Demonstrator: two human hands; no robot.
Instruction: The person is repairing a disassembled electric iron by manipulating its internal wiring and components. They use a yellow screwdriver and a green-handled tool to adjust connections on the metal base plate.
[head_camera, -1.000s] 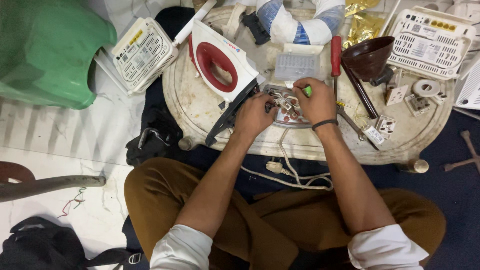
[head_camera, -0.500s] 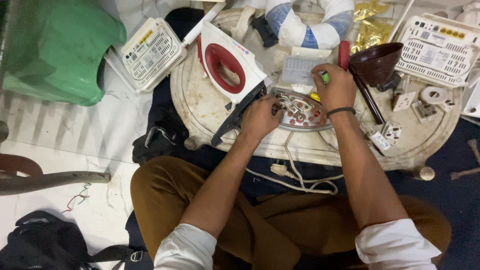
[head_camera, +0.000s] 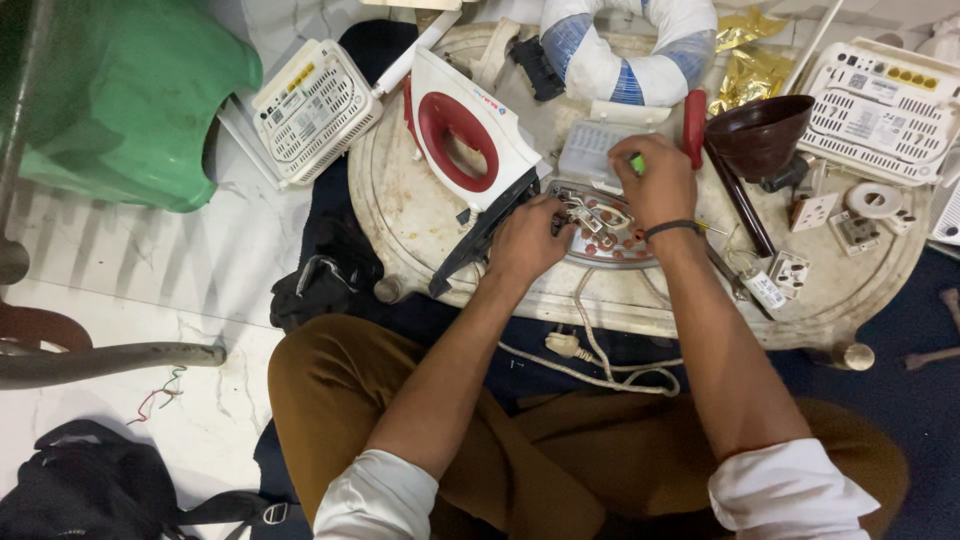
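Soleplate (head_camera: 610, 235) under both hands, left hand (head_camera: 527, 238) touching

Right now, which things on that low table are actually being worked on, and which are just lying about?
In hand:
- iron soleplate, steadied by the left hand
- green-handled tool in the right hand
- iron's red-and-white shell, beside the soleplate

Lying about:
- brown funnel
- red-handled screwdriver
- white wall sockets
- white routers
- green plastic stool

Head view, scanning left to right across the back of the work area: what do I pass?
Green plastic stool → white vented box → white and red iron shell → right hand holding a green-handled tool → dark brown funnel → second white vented box.
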